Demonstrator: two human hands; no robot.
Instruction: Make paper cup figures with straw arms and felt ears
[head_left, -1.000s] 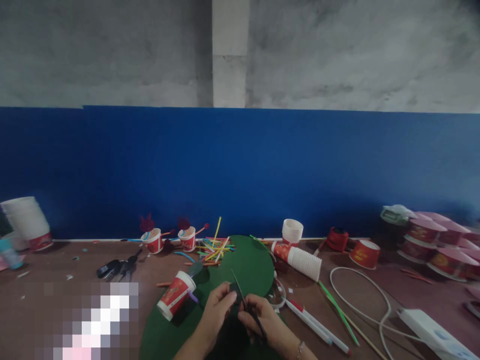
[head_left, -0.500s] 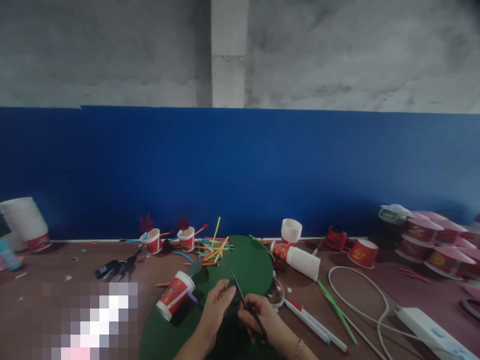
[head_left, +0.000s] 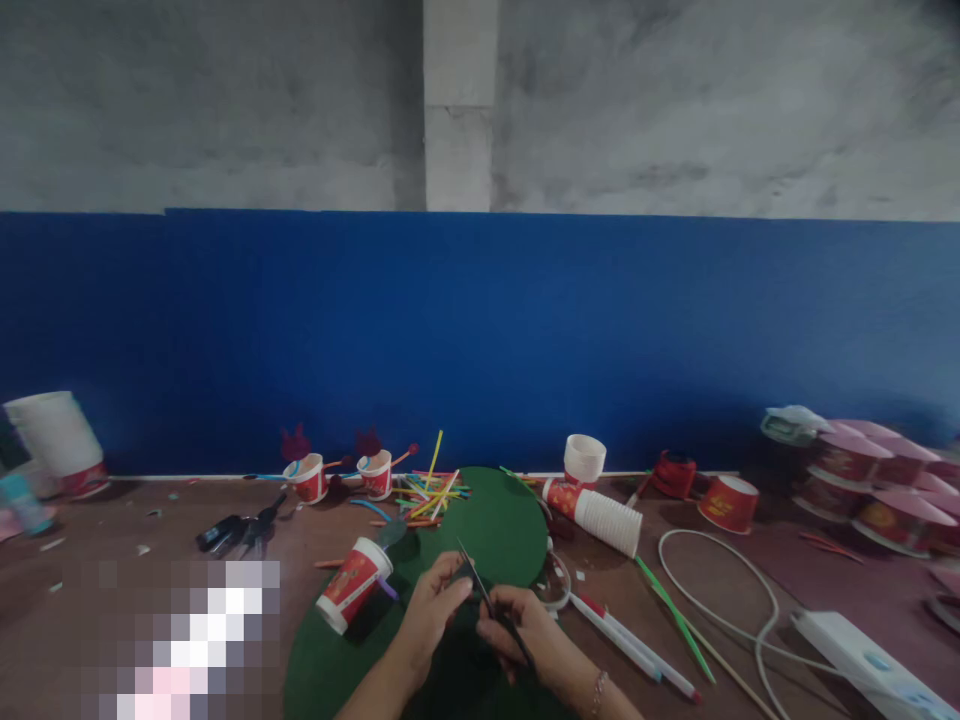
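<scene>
Near the bottom centre, my right hand (head_left: 517,625) is closed on dark-handled scissors (head_left: 489,603), their thin blades pointing up and left. My left hand (head_left: 435,612) pinches a small dark piece (head_left: 466,570) beside the blades. Both hands are over a dark green sheet (head_left: 491,525). Left of my left hand, a red and white paper cup (head_left: 355,585) lies tilted with a purple strip on its side. The exact shape of the dark piece is hard to make out.
Coloured sticks (head_left: 431,500) and two decorated cups (head_left: 307,480) stand behind. To the right are stacked cups (head_left: 600,515), white markers (head_left: 630,645), a looped cable (head_left: 757,560) and a power strip (head_left: 862,650). Pink-topped cups (head_left: 900,505) sit far right; black tools (head_left: 240,533) lie left.
The view has shifted slightly. Both hands remain almost in place, with the scissor blades still beside the dark piece.
</scene>
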